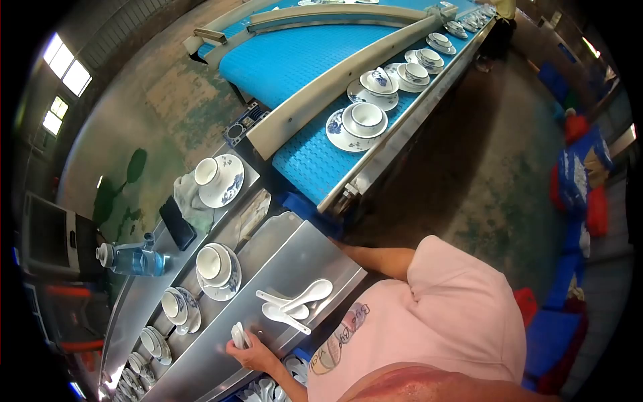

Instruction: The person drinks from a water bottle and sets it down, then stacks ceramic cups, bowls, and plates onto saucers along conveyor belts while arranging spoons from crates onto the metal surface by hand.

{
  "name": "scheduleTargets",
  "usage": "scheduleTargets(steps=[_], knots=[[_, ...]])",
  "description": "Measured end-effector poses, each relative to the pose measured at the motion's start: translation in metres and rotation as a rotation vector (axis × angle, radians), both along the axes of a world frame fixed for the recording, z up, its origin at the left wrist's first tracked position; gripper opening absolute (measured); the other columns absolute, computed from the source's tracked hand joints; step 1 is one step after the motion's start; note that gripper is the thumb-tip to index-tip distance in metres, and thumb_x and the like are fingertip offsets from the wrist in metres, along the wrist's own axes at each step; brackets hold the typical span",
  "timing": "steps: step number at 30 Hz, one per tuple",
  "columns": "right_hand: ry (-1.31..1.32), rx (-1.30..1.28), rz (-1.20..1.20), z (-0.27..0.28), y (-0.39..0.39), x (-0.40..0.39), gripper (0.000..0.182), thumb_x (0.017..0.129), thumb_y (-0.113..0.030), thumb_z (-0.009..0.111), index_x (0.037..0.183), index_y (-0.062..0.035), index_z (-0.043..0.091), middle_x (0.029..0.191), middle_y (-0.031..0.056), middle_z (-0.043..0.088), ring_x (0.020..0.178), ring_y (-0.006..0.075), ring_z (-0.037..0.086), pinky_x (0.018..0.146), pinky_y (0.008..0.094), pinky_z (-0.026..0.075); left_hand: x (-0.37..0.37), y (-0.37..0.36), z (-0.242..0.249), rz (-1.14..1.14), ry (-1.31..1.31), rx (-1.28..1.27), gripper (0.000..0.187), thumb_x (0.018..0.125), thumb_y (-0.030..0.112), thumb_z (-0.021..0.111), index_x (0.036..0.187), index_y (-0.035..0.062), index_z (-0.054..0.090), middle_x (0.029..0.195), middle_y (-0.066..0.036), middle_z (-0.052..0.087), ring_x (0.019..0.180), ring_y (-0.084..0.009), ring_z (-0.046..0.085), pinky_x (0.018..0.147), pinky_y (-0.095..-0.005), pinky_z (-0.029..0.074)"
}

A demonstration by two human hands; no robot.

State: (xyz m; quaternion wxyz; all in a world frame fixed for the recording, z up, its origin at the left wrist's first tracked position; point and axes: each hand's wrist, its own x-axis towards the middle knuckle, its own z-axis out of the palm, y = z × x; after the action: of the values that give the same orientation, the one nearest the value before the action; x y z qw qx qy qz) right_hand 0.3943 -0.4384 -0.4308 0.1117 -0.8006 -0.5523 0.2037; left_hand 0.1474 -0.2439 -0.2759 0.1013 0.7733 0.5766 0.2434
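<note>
My left hand (249,353) is closed around white ceramic soup spoons (239,335), just above the sloped metal worktop (281,248). To its upper right, a small pile of white soup spoons (313,295) lies crossed on the same metal. Below the hand, a container holds many more white spoons (266,388). My right forearm (382,261) reaches past the worktop's edge, where the hand itself is hidden.
Stacked cups, bowls and saucers (216,268) line a channel beside the worktop. A phone (177,224), a blue water bottle (137,259) and a cloth (193,201) rest on the far ledge. Patterned dish sets (358,127) ride a blue conveyor belt (308,164); a person (504,30) stands at its far end.
</note>
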Motion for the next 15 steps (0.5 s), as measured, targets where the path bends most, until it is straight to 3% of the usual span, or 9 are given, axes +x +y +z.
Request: scheduleTargets(steps=[3,7,9,11,13,15], knots=[[0.092,-0.150,-0.078,0.038,-0.001,0.001,0.041,0.073,-0.016,0.059,0.113,-0.0067,0.054,0.107,0.0120,0.056,0.094,0.0260,0.053,0.066,0.0382,0.047,0.001,-0.006,0.006,-0.046,-0.017,-0.012,0.035,0.074,0.020,0.068,0.098,0.0047,0.047,0.091,-0.016,0.058,0.082,-0.0362,0.057,0.070,-0.0431,0.044],[0.373,-0.390,-0.072,0.152,-0.029,0.039,0.039,0.071,-0.015,0.062,0.109,-0.0053,0.058,0.098,0.0115,0.062,0.086,0.0243,0.059,0.067,0.0353,0.048,-0.001,0.000,-0.001,-0.055,-0.062,0.040,0.038,0.074,0.017,0.068,0.105,0.0038,0.050,0.095,-0.016,0.058,0.086,-0.0344,0.057,0.074,-0.0416,0.045],[0.510,0.029,0.095,0.148,-0.058,0.083,0.025,0.072,-0.014,0.060,0.094,-0.0022,0.064,0.077,0.0109,0.065,0.068,0.0215,0.061,0.066,0.0313,0.049,-0.005,0.001,-0.004,-0.075,-0.069,0.071,0.041,0.074,0.016,0.068,0.109,0.0038,0.051,0.098,-0.015,0.058,0.089,-0.0335,0.056,0.076,-0.0406,0.044],[0.618,0.310,-0.166,0.218,-0.071,0.112,0.024,0.073,-0.011,0.056,0.095,-0.0023,0.063,0.080,0.0122,0.064,0.070,0.0197,0.060,0.066,0.0315,0.048,-0.006,0.001,-0.005,-0.110,-0.064,0.072,0.044,0.073,0.015,0.068,0.112,0.0040,0.052,0.101,-0.015,0.057,0.093,-0.0328,0.055,0.078,-0.0397,0.044],[0.229,0.630,-0.292,0.228,-0.070,0.159,0.026,0.073,-0.005,0.053,0.097,-0.0026,0.062,0.082,0.0128,0.064,0.073,0.0236,0.060,0.069,0.0333,0.049,-0.002,0.000,-0.003,-0.095,-0.035,0.029,0.045,0.072,0.015,0.069,0.112,0.0037,0.052,0.102,-0.016,0.057,0.094,-0.0327,0.055,0.079,-0.0397,0.044],[-0.361,0.817,-0.321,0.218,-0.058,0.208,0.029,0.074,-0.002,0.051,0.101,-0.0049,0.061,0.087,0.0134,0.063,0.081,0.0283,0.060,0.073,0.0363,0.049,-0.001,0.001,-0.003,-0.091,-0.021,0.001,0.046,0.071,0.014,0.070,0.113,0.0033,0.052,0.103,-0.016,0.057,0.095,-0.0325,0.054,0.080,-0.0396,0.044]])
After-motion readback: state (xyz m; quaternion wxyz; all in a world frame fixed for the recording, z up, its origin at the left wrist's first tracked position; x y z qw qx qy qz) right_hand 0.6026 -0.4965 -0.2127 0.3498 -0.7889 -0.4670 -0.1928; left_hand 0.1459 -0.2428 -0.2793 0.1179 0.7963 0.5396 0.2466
